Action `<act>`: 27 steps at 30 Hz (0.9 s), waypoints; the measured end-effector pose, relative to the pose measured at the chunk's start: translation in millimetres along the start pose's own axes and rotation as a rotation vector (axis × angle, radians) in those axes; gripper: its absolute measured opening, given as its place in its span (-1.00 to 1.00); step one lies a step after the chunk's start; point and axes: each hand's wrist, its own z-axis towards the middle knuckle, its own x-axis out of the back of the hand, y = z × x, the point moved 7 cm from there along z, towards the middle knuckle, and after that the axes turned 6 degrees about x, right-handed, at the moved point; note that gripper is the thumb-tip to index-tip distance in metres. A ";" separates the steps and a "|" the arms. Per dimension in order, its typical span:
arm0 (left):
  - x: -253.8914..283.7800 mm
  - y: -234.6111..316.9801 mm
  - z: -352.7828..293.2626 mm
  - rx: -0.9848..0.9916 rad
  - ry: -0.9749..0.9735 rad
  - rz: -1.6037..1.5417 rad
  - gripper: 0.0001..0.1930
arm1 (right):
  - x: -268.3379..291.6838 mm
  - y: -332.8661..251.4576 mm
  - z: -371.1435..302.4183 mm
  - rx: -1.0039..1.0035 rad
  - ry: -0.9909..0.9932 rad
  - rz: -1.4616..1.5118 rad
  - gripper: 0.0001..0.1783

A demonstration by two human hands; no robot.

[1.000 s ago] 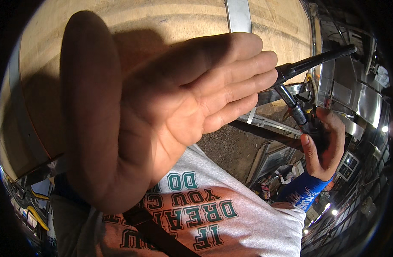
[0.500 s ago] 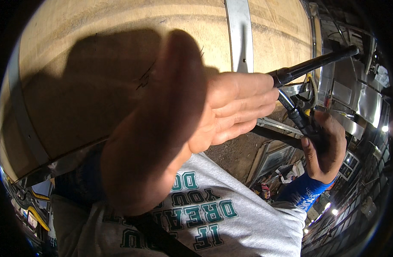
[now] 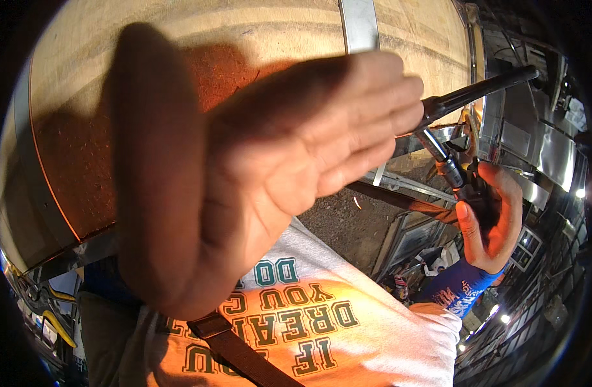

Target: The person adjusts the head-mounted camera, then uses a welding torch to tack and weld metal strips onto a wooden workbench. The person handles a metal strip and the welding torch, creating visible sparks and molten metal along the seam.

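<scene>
My left hand is large and close in front, palm showing, its blurred thumb raised apart and its fingers stretched out. Its fingertips are at the near end of a long black rod; whether they touch it I cannot tell. The rod joins a shiny metal neck and black handle, forming one angled tool whose exact kind I cannot make out. My right hand is wrapped round that handle. A dark strap runs from beside the handle to behind my left hand.
A pale wooden board with metal strips spans the top and left, partly lit orange. A yellow-handled tool is behind the rod. Another yellow-handled tool lies lower left. A framed panel stands on brown ground.
My left hand's thumb has swung left and its palm has turned more into view. An orange glow has appeared on the board, shirt and right hand. My right hand has barely moved.
</scene>
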 end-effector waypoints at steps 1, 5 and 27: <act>1.6 0.1 -2.3 -0.005 -0.007 -0.009 0.17 | 0.8 1.2 -0.6 -0.003 0.005 -0.012 -0.49; 5.8 -4.7 -6.5 -0.020 -0.002 0.008 0.16 | 2.6 3.5 -2.0 0.030 0.010 -0.029 -0.42; 0.1 -5.0 0.9 -0.154 -0.141 -0.048 0.15 | -4.5 -3.4 8.5 0.153 -0.152 -0.044 -0.48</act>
